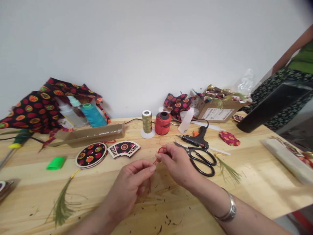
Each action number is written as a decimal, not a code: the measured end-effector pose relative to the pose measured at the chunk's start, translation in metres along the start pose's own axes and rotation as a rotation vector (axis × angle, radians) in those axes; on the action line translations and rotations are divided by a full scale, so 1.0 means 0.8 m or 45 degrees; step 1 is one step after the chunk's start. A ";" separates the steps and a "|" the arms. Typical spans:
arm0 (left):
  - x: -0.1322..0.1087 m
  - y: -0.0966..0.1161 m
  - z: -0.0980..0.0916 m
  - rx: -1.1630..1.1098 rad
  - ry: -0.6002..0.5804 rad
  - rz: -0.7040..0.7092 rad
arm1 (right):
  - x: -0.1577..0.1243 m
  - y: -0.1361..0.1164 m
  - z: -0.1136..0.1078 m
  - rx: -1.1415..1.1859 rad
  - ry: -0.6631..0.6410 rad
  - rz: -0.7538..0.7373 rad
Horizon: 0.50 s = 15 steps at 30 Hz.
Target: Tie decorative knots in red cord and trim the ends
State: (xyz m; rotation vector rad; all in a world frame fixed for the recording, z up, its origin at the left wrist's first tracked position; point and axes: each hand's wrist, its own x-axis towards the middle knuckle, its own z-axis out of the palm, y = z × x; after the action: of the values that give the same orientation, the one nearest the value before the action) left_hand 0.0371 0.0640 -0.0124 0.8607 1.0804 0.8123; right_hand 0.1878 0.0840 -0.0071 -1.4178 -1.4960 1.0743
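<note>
In the head view, the left hand (129, 186) and right hand (174, 163) meet above the pale wooden tabletop (246, 199). Each grip is closed, pinching a red thread (160, 150) between thumb and fingertips. The thread forms a small loop near the right hand, and a loose end hangs below the left hand. A thin strand appears to rise toward the red thread spool (162, 123), though it is too fine to be sure.

If either pinch relaxes, the loop could slip or collapse, and the fine thread offers little to hold. The hanging end could also snag and tangle the loop. If the strand is joined to the spool, a sharp pull could tip the spool over.

The black-handled scissors (200, 160) lie just beside the right hand, so a wide sideways movement could knock them. The hot glue gun (195, 140) sits just beyond them, and its cord could catch the thread or a wrist. The fan-shaped ornament (124, 148) and round ornament (91, 155) lie near the left hand, within reach of a careless sweep. At the right edge, a co-worker's green sleeve (303, 58) shows, well apart from the hands.
</note>
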 end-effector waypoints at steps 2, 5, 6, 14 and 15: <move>-0.001 0.001 0.002 0.232 0.057 0.085 | 0.001 0.001 0.000 0.068 -0.017 0.012; -0.001 -0.002 0.004 0.584 0.133 0.355 | 0.001 0.001 0.002 0.189 -0.054 0.048; 0.000 -0.005 0.003 0.670 0.136 0.449 | 0.001 0.000 0.003 0.234 -0.064 0.067; -0.002 -0.019 -0.004 1.158 0.053 0.685 | -0.003 -0.005 0.004 0.705 -0.202 0.276; -0.002 -0.018 -0.004 1.196 0.076 0.716 | -0.002 -0.006 0.003 0.720 -0.208 0.276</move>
State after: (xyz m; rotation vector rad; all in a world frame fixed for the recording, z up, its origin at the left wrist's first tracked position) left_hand 0.0351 0.0568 -0.0249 2.0043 1.3006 0.7696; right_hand 0.1838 0.0819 -0.0032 -1.1194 -1.0324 1.6264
